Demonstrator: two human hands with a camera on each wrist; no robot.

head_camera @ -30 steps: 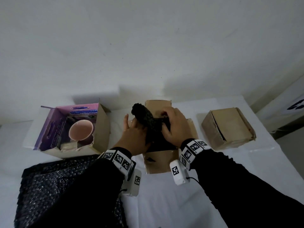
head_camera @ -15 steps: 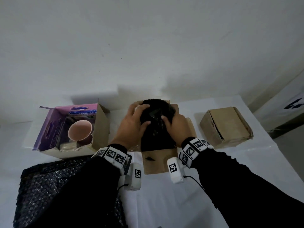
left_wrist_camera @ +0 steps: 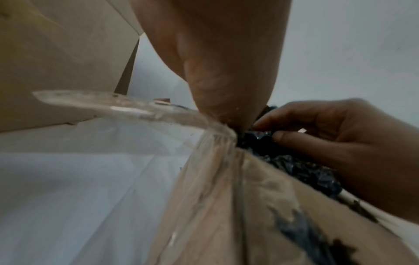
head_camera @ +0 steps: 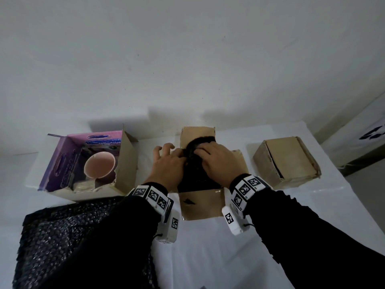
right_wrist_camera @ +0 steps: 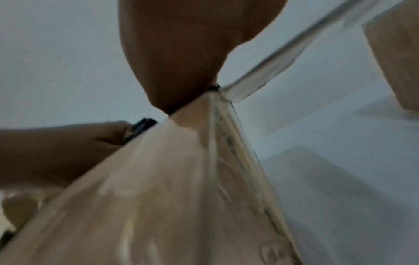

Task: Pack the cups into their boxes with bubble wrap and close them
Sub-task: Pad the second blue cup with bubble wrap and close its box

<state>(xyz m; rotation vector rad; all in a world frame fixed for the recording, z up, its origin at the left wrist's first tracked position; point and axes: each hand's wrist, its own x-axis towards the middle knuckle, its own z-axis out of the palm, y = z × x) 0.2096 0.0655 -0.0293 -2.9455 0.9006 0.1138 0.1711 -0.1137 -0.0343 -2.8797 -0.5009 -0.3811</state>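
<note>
White tabletop [head_camera: 208, 257]: both hands, left hand [head_camera: 168, 163] and right hand [head_camera: 216, 161], are pressing curled fingers onto black bubble wrap [head_camera: 198, 176] inside the middle box [head_camera: 202, 203]; the brown box [head_camera: 286, 161] is looking closed, the pink cup [head_camera: 100, 167] waiting unwrapped.

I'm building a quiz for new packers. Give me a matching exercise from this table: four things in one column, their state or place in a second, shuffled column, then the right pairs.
Things:
1. pink cup
2. right-hand brown box
3. middle brown box
4. black bubble wrap sheet

States or places:
A. closed
B. flaps open, both hands pushing a black bundle into it
C. unwrapped, inside the purple box
D. spread on the table, near left

Pairs: 1-C, 2-A, 3-B, 4-D
</note>
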